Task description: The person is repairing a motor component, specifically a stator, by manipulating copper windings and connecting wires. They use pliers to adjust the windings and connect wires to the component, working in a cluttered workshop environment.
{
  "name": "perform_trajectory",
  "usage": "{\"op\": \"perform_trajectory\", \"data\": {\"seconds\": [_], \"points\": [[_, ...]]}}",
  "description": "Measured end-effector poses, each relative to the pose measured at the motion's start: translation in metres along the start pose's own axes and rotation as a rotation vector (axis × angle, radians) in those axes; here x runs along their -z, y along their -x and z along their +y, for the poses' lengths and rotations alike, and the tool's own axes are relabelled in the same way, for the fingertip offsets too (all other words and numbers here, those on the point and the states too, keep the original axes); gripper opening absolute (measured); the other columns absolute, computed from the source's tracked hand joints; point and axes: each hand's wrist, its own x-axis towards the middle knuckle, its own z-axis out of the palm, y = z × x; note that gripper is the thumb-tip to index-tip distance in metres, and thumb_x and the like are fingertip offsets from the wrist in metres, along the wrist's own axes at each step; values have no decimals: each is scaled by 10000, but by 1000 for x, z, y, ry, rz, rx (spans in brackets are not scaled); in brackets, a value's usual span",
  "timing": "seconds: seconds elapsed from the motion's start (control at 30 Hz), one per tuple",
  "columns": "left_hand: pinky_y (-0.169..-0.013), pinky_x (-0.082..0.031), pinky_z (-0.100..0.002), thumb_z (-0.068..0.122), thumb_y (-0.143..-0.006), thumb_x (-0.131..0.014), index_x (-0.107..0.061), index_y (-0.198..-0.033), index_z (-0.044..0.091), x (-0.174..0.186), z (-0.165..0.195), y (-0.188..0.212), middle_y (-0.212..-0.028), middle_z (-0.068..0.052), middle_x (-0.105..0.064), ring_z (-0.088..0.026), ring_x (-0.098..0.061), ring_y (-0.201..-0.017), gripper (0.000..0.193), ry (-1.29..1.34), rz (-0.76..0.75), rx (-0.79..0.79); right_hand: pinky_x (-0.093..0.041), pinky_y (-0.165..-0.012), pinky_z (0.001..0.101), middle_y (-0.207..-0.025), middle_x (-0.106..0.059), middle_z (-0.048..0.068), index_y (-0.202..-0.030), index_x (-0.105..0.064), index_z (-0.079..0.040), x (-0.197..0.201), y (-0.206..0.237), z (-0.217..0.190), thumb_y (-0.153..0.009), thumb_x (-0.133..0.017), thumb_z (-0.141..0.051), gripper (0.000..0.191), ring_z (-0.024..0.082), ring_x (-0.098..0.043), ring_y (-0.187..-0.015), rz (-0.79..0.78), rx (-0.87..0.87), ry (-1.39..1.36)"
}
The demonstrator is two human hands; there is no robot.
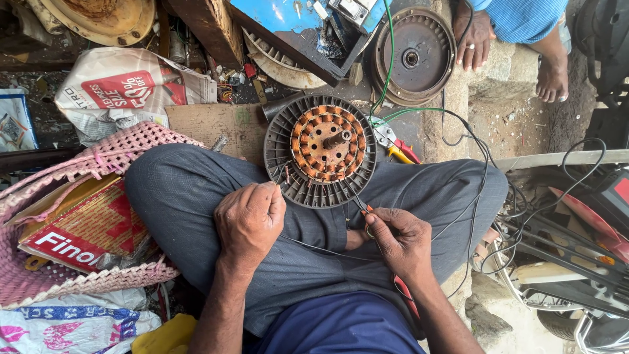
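Stator on lap: heavy, rigid, windings fragile; best held by rim. Left hand fisted on wire; right hand clamps pliers.

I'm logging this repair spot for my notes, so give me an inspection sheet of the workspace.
Surface: the person's lap in grey trousers, over stone ground.
Job's things: fan motor stator with copper windings, propped against the knees; thin wire running between the hands.
Clutter: pink woven basket, newspaper, round motor cover, red-and-yellow-handled pliers.
Grippers: left hand fisted on the wire; right hand pinching an orange-handled tool, mostly hidden.
Cables: green wire and black wires trailing right.
Surroundings: another person's hand and bare foot.
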Motion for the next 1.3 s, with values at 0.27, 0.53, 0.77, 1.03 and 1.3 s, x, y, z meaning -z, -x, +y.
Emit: {"op": "perform_trajectory", "data": {"seconds": [0.27, 0.53, 0.77, 1.03, 1.3], "points": [[-488, -462, -291, -5, -941, -695, -623, -860, 71, -2, 1, 1, -642, -15, -569, -131, -566, -530, 132, -84, 47, 34, -506, -538, 205, -777, -751, 41, -993, -801, -27, 0, 0, 0, -907, -764, -142, 149, 53, -653, -634, 8, -10, 15], [-456, -458, -298, 3, -927, -720, -635, -833, 59, 0, 0, 0, -614, -26, -582, -140, -572, -495, 138, -40, -14, 46, -533, -588, 209, -795, -760, 39, -993, -798, -30, -1, -1, 0, -906, -770, -146, 148, 57, -674, -672, 16, 25, 44], [-549, -527, -305, 10, -926, -741, -639, -898, 46, 6, 5, -4, -710, -55, -652, -172, -649, -594, 112, 60, 37, 20, -515, -572, 217, -781, -755, 45, -987, -802, -26, 1, 0, -2, -910, -765, -152, 152, 66, -658, -656, 5, -21, 28], [-572, -542, -299, -5, -877, -778, -626, -970, 32, 11, 2, -7, -747, -71, -668, -175, -673, -635, 182, 352, -12, -109, -529, -598, 222, -794, -755, 49, -993, -799, -29, 1, -2, -4, -912, -765, -151, 150, 72, -674, -680, 3, 27, 61], [-559, -548, -275, 11, -894, -782, -622, -964, 39, 5, -2, -6, -719, -53, -654, -156, -677, -628, 177, 377, -68, -94, -527, -593, 215, -795, -753, 42, -988, -795, -26, 1, -1, -6, -918, -759, -154, 150, 65, -673, -680, -2, 25, 49]]}}
